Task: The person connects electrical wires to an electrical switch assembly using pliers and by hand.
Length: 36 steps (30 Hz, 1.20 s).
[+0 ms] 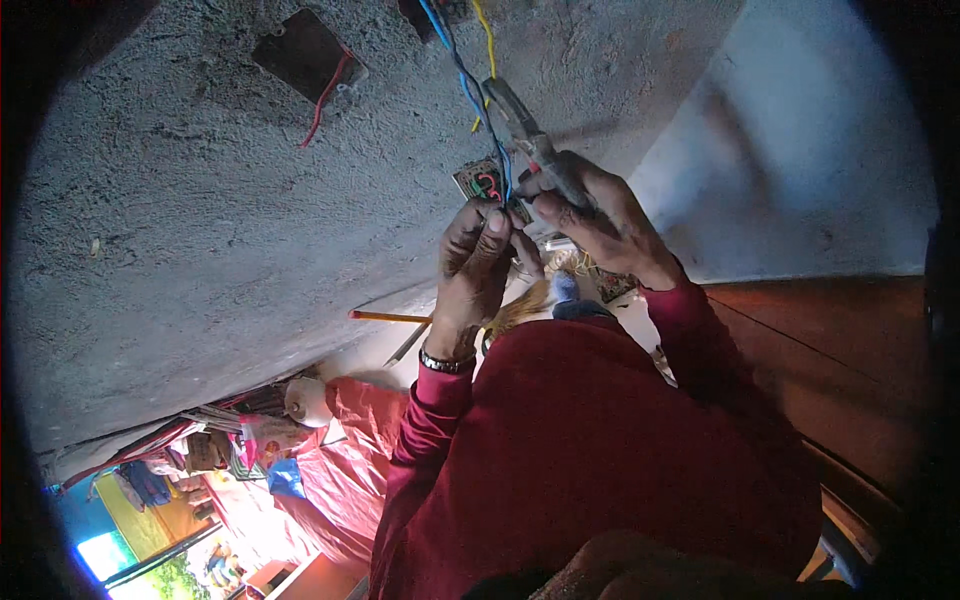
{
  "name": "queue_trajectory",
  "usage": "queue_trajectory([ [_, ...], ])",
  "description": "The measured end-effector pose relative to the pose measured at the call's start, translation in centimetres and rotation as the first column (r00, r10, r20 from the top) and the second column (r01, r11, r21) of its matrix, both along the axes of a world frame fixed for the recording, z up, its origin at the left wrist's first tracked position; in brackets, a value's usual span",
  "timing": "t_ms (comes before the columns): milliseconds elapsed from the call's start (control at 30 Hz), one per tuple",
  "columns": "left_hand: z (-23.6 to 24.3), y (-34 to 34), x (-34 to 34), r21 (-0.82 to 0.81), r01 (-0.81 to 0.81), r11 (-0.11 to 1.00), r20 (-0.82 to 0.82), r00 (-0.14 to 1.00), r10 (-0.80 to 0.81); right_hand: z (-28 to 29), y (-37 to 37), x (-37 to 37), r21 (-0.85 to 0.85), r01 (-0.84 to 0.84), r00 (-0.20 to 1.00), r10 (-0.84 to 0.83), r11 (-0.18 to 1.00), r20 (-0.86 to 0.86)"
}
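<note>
While the left hand point(475, 265) pinches the blue wire point(468, 85) hanging from the wall box point(440, 12), I'd keep it taut. The right hand point(590, 215), fist closed round the pliers point(530, 135), should nip gently near that little switch plate point(485, 182).

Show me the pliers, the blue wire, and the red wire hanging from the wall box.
Pliers point(525, 125), head view, on the metal jaws.
Blue wire point(466, 82), head view, mid-length.
Red wire point(325, 105), head view, on its hanging stretch.
</note>
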<state>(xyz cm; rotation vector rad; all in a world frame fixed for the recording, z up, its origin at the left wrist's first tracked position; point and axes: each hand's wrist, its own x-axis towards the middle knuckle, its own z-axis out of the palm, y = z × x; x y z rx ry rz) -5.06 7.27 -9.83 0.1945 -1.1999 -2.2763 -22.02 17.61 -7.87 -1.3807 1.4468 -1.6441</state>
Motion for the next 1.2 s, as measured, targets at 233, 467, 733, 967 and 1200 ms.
queue_trajectory([
  [233,0.2,0.6,-0.3,0.251,0.287,0.925,-0.247,0.942,-0.225,1.8,-2.3,0.7,0.109,0.018,0.999,-0.023,0.994,0.041],
  [467,1.7,-0.1,1.6,-0.174,-0.155,0.972,0.143,0.973,0.181,0.9,-2.6,-0.7,-0.021,0.078,0.997,-0.078,0.997,-0.028],
  [733,8.1,-6.1,3.5,-0.932,-0.289,-0.217,-0.302,0.291,0.908,5.8,-2.3,-4.6,-0.066,0.264,0.643,-0.226,0.962,-0.732],
  [967,10.1,-10.9,2.8,-0.832,-0.06,-0.551,-0.524,0.413,0.745,8.5,-1.7,-3.5,-0.155,0.345,0.491,-0.319,0.926,-0.81],
  [1200,11.6,-11.7,2.8,-0.866,0.081,-0.494,-0.397,0.489,0.776,10.2,-3.2,-3.4,-0.061,0.374,0.491,-0.253,0.925,-0.834],
])
